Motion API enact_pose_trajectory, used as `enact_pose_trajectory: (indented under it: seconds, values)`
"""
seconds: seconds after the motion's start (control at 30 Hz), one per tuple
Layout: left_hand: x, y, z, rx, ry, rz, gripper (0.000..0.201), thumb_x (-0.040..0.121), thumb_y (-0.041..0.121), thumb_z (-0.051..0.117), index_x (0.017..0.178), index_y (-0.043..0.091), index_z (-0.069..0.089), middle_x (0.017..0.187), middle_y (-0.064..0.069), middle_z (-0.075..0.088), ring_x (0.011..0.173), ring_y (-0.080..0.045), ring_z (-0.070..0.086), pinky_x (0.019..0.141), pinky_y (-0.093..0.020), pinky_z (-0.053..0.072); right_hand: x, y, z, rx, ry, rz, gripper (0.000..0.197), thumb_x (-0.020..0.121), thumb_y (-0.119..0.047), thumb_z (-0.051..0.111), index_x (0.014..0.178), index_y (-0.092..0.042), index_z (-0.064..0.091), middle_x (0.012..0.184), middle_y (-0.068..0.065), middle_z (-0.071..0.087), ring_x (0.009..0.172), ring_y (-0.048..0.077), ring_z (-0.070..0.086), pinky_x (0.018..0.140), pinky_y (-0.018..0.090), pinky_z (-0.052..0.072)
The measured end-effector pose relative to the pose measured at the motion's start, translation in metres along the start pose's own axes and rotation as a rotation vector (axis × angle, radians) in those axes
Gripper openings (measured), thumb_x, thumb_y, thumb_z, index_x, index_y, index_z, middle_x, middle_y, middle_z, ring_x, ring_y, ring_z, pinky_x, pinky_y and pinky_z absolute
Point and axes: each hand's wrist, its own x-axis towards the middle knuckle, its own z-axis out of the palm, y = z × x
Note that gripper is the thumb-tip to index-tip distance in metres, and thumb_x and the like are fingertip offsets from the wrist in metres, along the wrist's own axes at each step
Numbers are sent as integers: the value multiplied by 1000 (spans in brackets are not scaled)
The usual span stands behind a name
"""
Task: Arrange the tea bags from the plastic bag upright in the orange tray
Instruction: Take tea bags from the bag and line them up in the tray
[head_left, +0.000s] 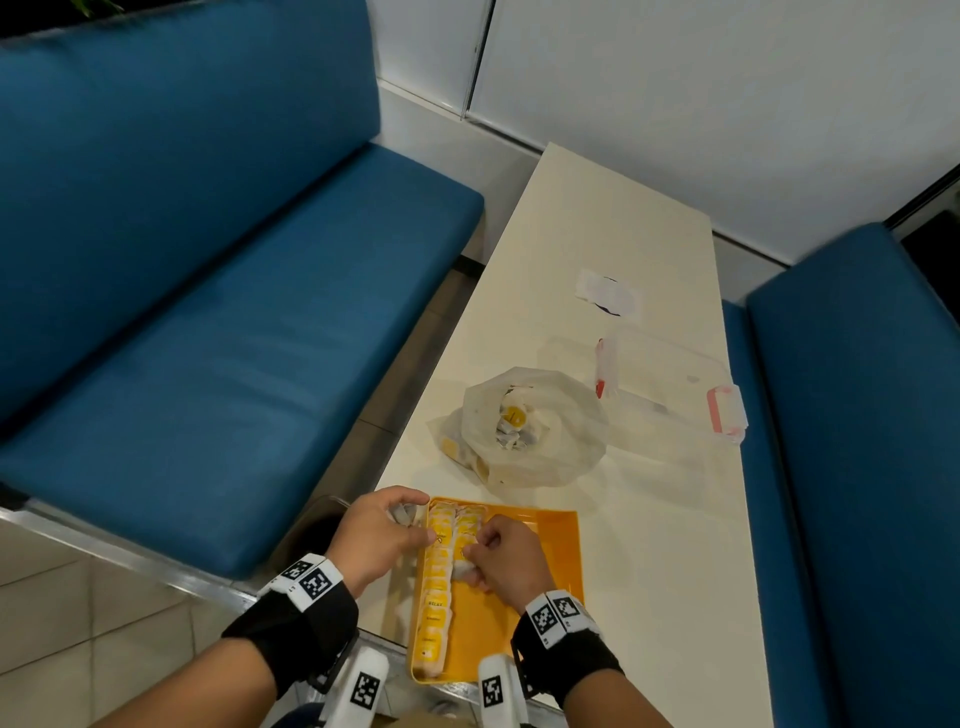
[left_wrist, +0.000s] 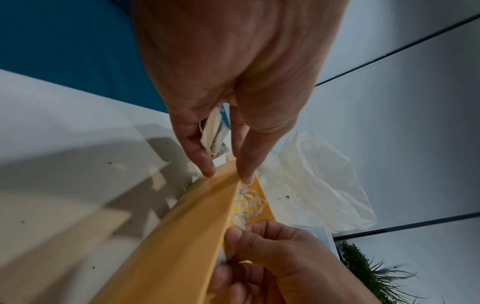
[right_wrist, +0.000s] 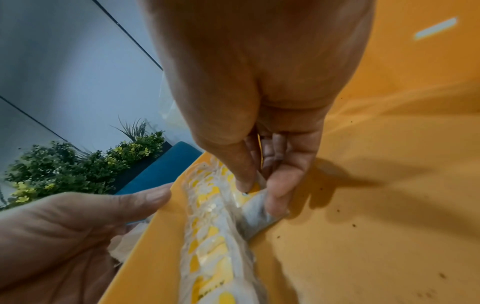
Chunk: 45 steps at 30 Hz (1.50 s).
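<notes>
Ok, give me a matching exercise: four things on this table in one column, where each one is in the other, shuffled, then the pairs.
Things:
1. plastic bag
2. orange tray
3. clear box
4. row of tea bags

Places:
A. along the tray's left side
B. near table edge, under both hands
C. right of the plastic bag, by the right-hand seat
D. middle of the table, just beyond the tray

Pairs: 1-D, 2-B, 3-C, 4-A
</notes>
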Motion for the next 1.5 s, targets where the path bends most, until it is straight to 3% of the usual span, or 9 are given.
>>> enact_pose_trajectory:
  seconds: [0.17, 0.3, 0.53, 0.63, 0.8, 0.97, 1.13, 1.33, 1.5]
  values:
    - [0, -1, -1, 36, -23, -6, 41, 74, 9, 90, 108, 26, 74, 114, 1, 69, 103, -17, 68, 90, -39, 60, 1, -4, 2, -34, 33, 0, 24, 88, -8, 71, 77, -15, 51, 67, 8, 63, 43, 14, 60, 43, 25, 48]
    - [-1, 1, -7, -24, 11, -33, 25, 86, 21, 82, 109, 28, 73, 114, 0, 70, 100, -19, 71, 89, -39, 61, -7, -7, -2, -153, 96, -55, 19, 83, -25, 75, 81, -19, 57, 75, 0, 66, 68, 16, 64, 61, 30, 52]
    - [-11, 34, -22, -714, -22, -215, 39, 106, 33, 49, 119, 3, 70, 119, -20, 67, 96, -35, 75, 88, -47, 60, -48, -46, -16, -215, 91, -638, 19, 86, -28, 71, 95, -36, 58, 99, -13, 56, 81, 7, 59, 76, 23, 51]
    - [-15, 46, -15, -773, -67, -231, 48, 108, 39, 42, 121, 0, 69, 115, -22, 70, 96, -30, 71, 94, -50, 55, -57, -59, -14, -323, 32, -805, 28, 85, -29, 70, 112, -31, 61, 109, -12, 50, 91, 0, 53, 80, 21, 49]
    - [-21, 51, -4, -748, -134, -240, 56, 109, 45, 36, 122, 2, 70, 114, -16, 64, 88, -24, 71, 69, -38, 58, -53, -60, -4, -479, 39, -899, 31, 88, -28, 66, 117, -23, 62, 113, -6, 51, 103, 13, 52, 85, 30, 51]
    - [-23, 50, 0, -671, -152, -189, 56, 109, 45, 34, 119, 5, 73, 121, -16, 65, 106, -23, 65, 84, -41, 54, -49, -52, 1, -502, 90, -927, 20, 94, -30, 58, 104, -19, 71, 102, -3, 58, 95, 16, 55, 80, 33, 52]
    - [-22, 47, 1, -638, -201, -179, 55, 109, 45, 35, 121, 5, 71, 118, -18, 67, 89, -26, 71, 79, -40, 57, -56, -57, -6, -302, 143, -847, 13, 91, -22, 59, 96, -19, 71, 93, -7, 60, 84, 6, 59, 74, 26, 51]
    - [-18, 38, -1, -528, -167, -145, 43, 107, 42, 44, 115, 15, 76, 126, -14, 66, 107, -38, 72, 94, -46, 57, -43, -69, -42, -13, 161, -468, 16, 87, -13, 70, 77, -25, 71, 78, -8, 70, 69, 0, 61, 66, 16, 48]
    - [-19, 38, -4, -263, -234, 25, 31, 95, 18, 70, 123, 31, 70, 125, -10, 67, 109, -22, 71, 95, -36, 58, -41, -67, -56, 59, 52, -409, 9, 86, -11, 72, 80, -16, 75, 72, -7, 70, 65, 1, 60, 65, 18, 49]
